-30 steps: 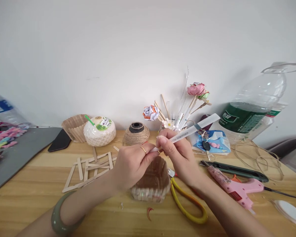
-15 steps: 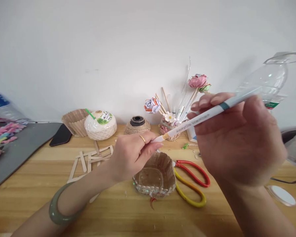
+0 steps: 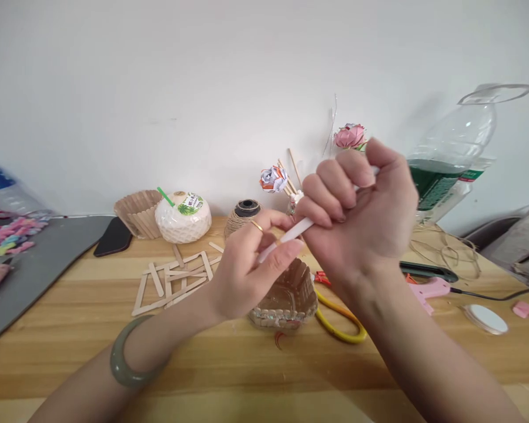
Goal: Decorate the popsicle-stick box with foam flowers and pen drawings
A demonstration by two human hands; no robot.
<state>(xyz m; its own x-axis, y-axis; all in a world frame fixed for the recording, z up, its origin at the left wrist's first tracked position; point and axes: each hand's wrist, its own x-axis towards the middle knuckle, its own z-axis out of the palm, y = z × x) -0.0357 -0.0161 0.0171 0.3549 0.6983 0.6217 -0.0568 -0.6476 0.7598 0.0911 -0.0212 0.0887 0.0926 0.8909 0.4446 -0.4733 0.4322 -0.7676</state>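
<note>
A white marker (image 3: 300,228) slants up to the right between my two hands, above the table. My left hand (image 3: 249,273), wearing a gold ring, pinches its lower end between thumb and fingers. Around the barrel, the fingers of my right hand (image 3: 355,205) are curled, palm towards me, covering most of it. Below the hands sits a small brown basket (image 3: 282,320) with a clear, glittery rim. Beside it lie scissors with a yellow handle loop (image 3: 346,329), partly behind my right wrist.
Craft sticks (image 3: 171,288) lie at left, before a stick-walled holder (image 3: 139,214) and a wrapped coconut (image 3: 183,217). Twine (image 3: 240,220) and paper flowers (image 3: 273,178) stand behind. On the right are a plastic bottle (image 3: 462,135), a pink glue gun (image 3: 429,291) and its cord.
My right hand has gone from open under the marker to closed around its barrel, moving left and nearer my left hand. My left hand still grips the lower end.
</note>
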